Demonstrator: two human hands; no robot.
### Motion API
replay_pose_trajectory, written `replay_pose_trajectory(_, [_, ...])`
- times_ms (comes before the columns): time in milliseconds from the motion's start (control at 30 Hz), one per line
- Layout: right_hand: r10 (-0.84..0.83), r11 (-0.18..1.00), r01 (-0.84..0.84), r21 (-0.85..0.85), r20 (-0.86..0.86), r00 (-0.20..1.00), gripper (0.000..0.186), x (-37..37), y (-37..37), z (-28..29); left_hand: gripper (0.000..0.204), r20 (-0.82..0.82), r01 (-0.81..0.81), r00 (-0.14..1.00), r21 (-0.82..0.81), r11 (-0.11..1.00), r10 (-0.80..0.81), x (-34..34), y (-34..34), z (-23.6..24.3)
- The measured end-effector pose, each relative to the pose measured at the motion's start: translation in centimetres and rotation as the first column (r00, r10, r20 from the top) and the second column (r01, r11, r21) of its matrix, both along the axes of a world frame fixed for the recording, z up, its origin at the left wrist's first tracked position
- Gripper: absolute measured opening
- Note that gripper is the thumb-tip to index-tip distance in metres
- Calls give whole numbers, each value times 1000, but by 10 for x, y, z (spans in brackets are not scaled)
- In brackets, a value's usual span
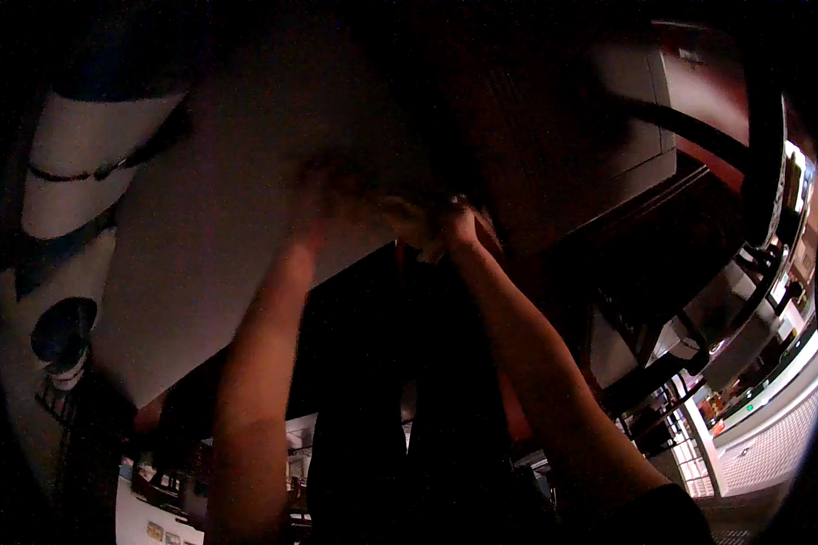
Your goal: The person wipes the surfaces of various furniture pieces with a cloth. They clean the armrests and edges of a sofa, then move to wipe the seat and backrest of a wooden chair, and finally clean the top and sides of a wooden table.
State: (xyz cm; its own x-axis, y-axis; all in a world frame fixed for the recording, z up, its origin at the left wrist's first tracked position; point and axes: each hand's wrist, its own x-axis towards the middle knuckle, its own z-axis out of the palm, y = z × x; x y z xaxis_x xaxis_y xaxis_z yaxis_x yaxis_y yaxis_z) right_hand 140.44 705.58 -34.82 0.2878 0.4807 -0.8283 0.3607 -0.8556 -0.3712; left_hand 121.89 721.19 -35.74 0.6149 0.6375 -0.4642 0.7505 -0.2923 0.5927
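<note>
Both forearms reach up from the lower edge into a very dark area. My left hand (314,204) is over a pale flat surface (218,209), its fingers lost in shadow and blur. To its right, my right hand (461,223) looks closed, with the fingers bent in. A crumpled yellowish-brown thing (413,222), perhaps soft, lies between the hands and meets the right hand's fingers. Its kind cannot be made out, and whether the left hand touches it is hidden by the dark.
At the left stand pale rounded shapes (64,213) with dark bands, and a dark round object (64,331) below them. A pale panel (641,127) is at the upper right. Curved dark bars (691,127) and a brightly lit, cluttered area (754,400) fill the right side.
</note>
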Motion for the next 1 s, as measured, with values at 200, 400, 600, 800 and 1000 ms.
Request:
replay_pose_trajectory(200, [-2, 999, 5, 34, -103, 995, 39, -7, 0, 7, 46, -172, -515, 856, -198, 834, 487, -33, 18, -14])
replay_pose_trajectory(400, [-123, 988, 136, 74, -164, 979, 41, -24, -13, 57, 48, -215, -530, 812, -662, 530, 543, 5, -119, 14])
replay_pose_trajectory(600, [-539, 633, 728, 263, -525, 659, 23, 29, -8, 210, 42, -105, -562, 506, -793, 236, 856, 74, -68, 134])
replay_pose_trajectory(800, [-548, 490, 16, 872, 294, 783, 39, 88, 15, 233, 36, 454, -444, 662, -404, 800, 597, 189, -15, 245])
replay_pose_trajectory(1000, [-153, 621, -352, 700, 549, 822, 37, 82, -27, 195, 37, 398, 170, 832, 482, 860, -387, 218, -58, 215])
